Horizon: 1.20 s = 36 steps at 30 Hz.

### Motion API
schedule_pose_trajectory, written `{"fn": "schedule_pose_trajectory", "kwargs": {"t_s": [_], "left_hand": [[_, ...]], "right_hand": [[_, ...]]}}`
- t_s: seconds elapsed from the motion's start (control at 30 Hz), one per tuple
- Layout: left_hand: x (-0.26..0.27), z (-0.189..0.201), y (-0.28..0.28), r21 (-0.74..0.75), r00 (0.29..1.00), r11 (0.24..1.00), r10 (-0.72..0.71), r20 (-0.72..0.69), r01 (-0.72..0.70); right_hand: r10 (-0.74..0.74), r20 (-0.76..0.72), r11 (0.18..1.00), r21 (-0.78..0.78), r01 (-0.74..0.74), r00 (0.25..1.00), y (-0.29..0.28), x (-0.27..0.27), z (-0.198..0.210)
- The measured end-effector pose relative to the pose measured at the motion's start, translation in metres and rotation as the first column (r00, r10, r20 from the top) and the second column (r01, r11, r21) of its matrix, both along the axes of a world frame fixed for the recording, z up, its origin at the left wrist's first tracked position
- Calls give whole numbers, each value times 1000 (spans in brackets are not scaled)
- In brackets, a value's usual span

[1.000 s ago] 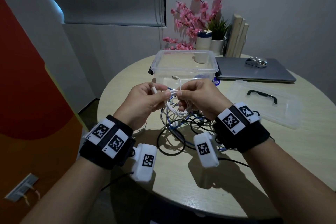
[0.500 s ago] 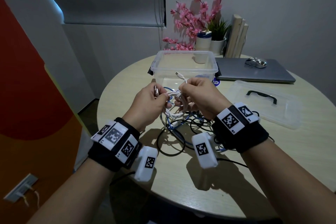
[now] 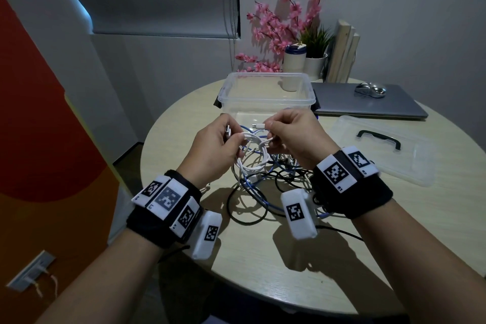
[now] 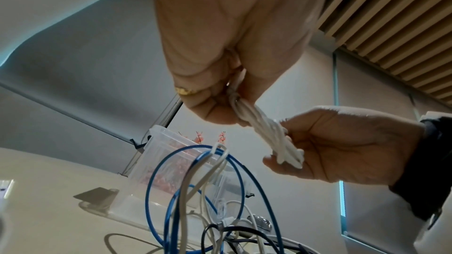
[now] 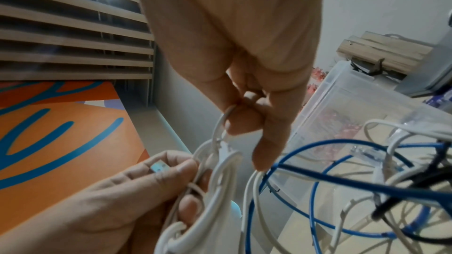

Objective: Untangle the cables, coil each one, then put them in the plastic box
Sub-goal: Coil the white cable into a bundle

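Head view: left hand [image 3: 213,150] and right hand [image 3: 292,137] meet at frame centre, both grasping a white cable [image 3: 253,151] coiled in loops, raised above the round table [image 3: 263,258].
Cable pile: blue, black and white cables [image 3: 263,192] lie tangled on the table just below the hands.
Plastic box [image 3: 267,92]: stands open above the hands, upper centre; its clear lid [image 3: 389,150] lies at right, near a closed laptop [image 3: 368,102].
Left wrist view: left hand [image 4: 232,49] at top pinches the white cable [image 4: 269,136]; right hand [image 4: 342,146] at right holds the bundle's other end.
Right wrist view: right hand [image 5: 242,55] pinches 1 loop of the white cable [image 5: 220,181]; left hand [image 5: 117,200] at lower left grips the coil, a plug between its fingertips.
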<state>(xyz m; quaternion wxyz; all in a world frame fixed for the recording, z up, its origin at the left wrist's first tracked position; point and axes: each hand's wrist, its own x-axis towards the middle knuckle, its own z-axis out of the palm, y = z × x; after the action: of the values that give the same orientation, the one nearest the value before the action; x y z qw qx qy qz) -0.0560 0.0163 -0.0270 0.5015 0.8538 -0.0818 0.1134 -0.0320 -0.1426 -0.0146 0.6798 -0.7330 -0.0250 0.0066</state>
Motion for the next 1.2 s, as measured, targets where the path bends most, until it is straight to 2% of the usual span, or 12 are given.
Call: {"fn": "schedule_pose_trajectory", "kwargs": {"t_s": [0.1,0.3,0.53,0.7,0.83,0.9,1.0,1.1,1.2], "left_hand": [[1,-1,0,42,1000,999,-2,23,1],[2,-3,-1,40,1000,999,-2,27,1],[0,-1,2,-97,997,994,-49,-55,44],[1,0,2,-261,983,963,-114,-142,74],[3,-2,2,-307,984,950,-100,-147,51],[5,-4,2,-326,987,945,-79,-143,29],[6,-3,0,-343,987,939,-68,-143,15],[5,-2,-1,-377,986,926,-71,-149,10],[6,-3,-1,-404,986,915,-60,-157,-8]], "right_hand": [[34,-13,996,-81,-35,999,-1,0,3],[100,-21,985,-138,-102,995,2,-1,4],[181,30,956,-239,-169,983,0,0,5],[261,53,931,-279,-236,964,-3,-1,6],[298,54,930,-241,-277,953,-5,-2,5],[273,63,952,-159,-260,960,-3,-2,3],[143,121,989,-50,-138,982,-2,0,0],[66,180,998,-29,-62,982,0,2,-3],[96,220,993,-84,-79,971,3,1,-5]]}}
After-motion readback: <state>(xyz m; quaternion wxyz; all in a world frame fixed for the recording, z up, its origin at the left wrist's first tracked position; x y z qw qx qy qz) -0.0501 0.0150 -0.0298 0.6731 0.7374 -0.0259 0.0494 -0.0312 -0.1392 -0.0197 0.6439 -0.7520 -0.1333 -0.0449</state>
